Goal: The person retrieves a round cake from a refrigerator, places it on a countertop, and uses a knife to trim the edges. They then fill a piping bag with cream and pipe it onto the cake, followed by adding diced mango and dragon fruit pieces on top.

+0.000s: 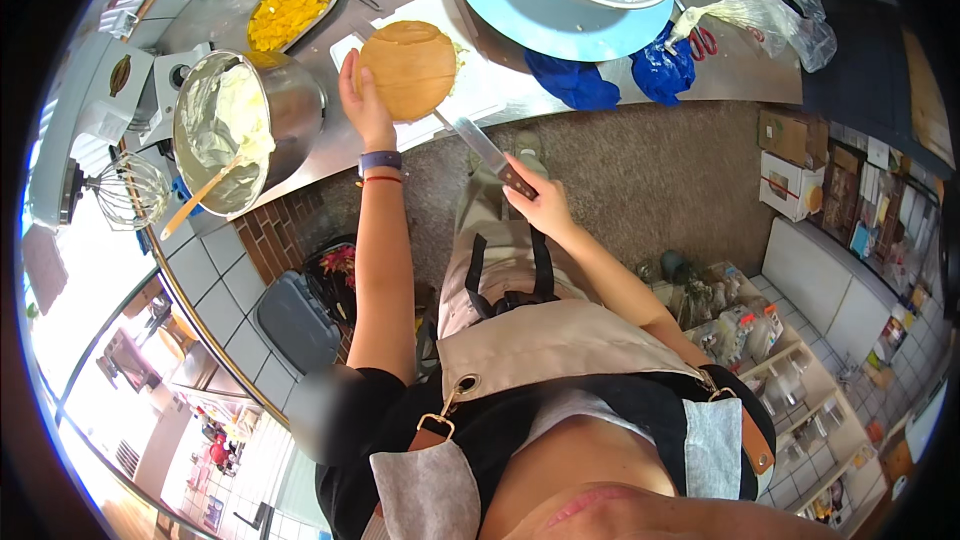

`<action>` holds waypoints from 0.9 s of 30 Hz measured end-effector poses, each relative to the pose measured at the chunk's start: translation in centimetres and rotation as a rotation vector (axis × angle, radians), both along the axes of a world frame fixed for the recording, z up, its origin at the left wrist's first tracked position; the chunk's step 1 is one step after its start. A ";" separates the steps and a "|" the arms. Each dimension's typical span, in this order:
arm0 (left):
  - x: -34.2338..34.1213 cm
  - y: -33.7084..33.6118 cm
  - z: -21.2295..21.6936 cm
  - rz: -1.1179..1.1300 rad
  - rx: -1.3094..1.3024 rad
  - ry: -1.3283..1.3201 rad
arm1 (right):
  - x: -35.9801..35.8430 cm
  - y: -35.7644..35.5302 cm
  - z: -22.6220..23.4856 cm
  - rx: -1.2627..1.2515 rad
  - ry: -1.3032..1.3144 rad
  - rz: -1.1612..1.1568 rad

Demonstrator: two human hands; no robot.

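A tan disc [407, 70] is being held over the white board [482, 90] by the left hand [367, 110], which is being clamped on its left edge. The knife [475, 143] is being gripped by its handle in the right hand [540, 198], closed around it (whether the disc is being touched by the tip cannot be told). A spatula [202, 198] is being supported by the bowl [298, 105].

Brown floor [640, 170] spreads between white tiles [222, 249] and pale shelves [868, 485].
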State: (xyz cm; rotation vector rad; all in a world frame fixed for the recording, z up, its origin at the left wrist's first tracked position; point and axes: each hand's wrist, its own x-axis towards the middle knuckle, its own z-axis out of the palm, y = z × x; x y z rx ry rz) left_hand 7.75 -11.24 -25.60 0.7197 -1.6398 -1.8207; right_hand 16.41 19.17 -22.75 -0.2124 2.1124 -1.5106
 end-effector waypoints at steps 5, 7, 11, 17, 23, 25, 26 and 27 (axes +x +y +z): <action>-0.2 0.1 -0.1 0.020 -0.026 0.009 | 0.9 0.9 0.6 -0.009 0.062 0.003; -0.2 0.3 -0.1 0.045 -0.031 0.019 | 2.4 3.2 1.3 0.049 0.017 0.037; -0.1 0.2 -0.3 0.019 -0.027 -0.002 | 2.5 3.4 1.8 0.084 -0.012 0.060; -0.2 0.6 1.2 0.018 0.001 -0.061 | -0.3 -2.2 0.3 -0.086 0.030 0.025; -0.2 0.7 0.9 0.008 0.018 -0.060 | 3.4 2.5 1.4 0.011 0.022 0.071; 0.1 0.3 0.3 -0.009 -0.005 -0.061 | 3.8 2.9 1.9 -0.012 0.031 0.073; 0.2 0.2 0.1 0.000 0.014 -0.063 | 3.7 2.4 1.5 -0.031 0.036 0.064; 0.3 0.0 -0.3 0.007 0.031 -0.063 | 3.0 1.4 1.3 -0.030 0.027 0.069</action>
